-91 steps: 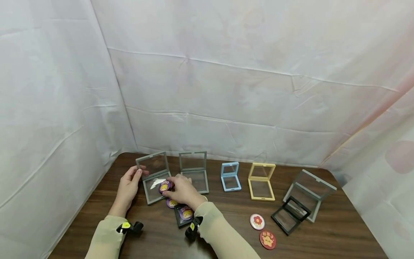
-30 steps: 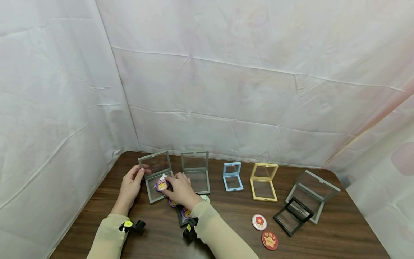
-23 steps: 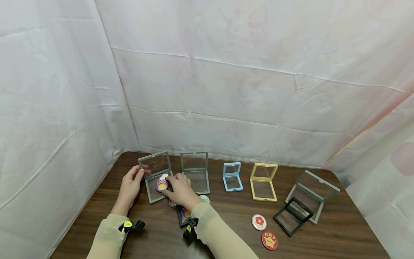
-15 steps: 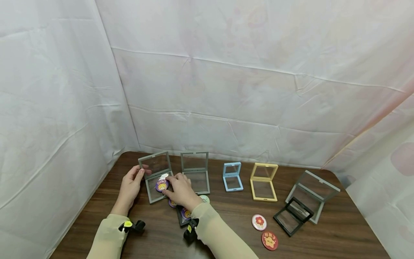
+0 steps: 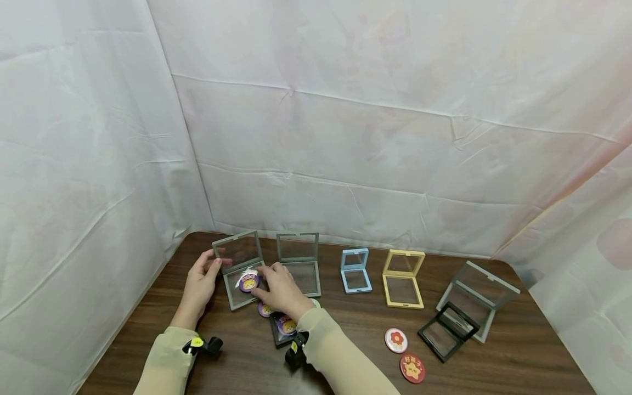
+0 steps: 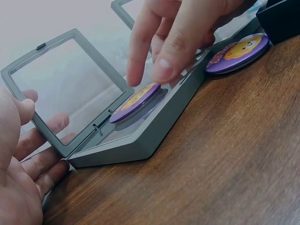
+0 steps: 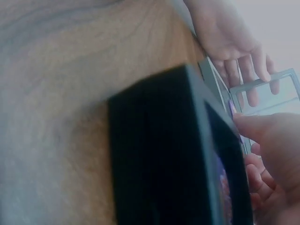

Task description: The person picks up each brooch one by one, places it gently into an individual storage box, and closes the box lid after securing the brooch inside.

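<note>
A round purple badge with a yellow bear face lies on the clear film in the lower half of an opened grey display frame. My left hand grips that frame's raised lid at its left edge, thumb in front and fingers behind. Just above the badge is my right hand, its thumb and index finger spread apart and holding nothing. By the frame's front corner lies a second purple badge. A black display frame with another purple badge in it sits under my right wrist.
A second opened grey frame stands at the back, then a blue one and a yellow one. On the right, a black frame leans over another grey frame. Nearby lie a flower badge and a red badge.
My right hand has put the purple badge down on the film, let go and drawn slightly back to the right. The left hand keeps its hold on the lid.
</note>
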`<state>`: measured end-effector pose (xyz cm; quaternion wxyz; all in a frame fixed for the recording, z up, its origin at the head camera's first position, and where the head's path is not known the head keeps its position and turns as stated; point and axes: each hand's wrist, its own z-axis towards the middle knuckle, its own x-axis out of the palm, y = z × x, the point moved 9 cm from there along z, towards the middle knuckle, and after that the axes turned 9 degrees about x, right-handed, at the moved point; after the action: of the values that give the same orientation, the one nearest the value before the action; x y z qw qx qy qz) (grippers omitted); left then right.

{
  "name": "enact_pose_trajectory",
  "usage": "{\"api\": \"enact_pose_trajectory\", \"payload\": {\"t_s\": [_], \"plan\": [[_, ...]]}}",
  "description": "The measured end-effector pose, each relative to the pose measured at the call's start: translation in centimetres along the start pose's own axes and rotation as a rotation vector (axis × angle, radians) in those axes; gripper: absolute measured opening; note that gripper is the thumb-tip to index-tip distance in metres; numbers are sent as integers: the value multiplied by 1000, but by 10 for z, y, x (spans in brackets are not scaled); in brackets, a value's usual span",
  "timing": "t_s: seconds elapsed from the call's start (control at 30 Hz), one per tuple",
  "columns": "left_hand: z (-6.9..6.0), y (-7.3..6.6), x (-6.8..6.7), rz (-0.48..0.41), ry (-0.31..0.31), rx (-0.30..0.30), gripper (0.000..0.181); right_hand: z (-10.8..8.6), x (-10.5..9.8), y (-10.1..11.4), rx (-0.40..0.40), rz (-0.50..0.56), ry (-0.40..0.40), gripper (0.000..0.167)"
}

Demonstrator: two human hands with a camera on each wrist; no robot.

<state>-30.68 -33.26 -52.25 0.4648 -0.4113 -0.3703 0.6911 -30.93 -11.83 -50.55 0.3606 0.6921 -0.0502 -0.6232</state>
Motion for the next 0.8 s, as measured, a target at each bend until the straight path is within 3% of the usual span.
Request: {"api": "enact_pose_trajectory", "payload": {"t_s": [0.43,0.8], "plan": [[0,1,-1,27,6,5,38,-1,-12,-16,14,92,10,50],[-1,-5,-6,-9,30,31,35,0,-32,-16,-26,224,-78,45]]}}
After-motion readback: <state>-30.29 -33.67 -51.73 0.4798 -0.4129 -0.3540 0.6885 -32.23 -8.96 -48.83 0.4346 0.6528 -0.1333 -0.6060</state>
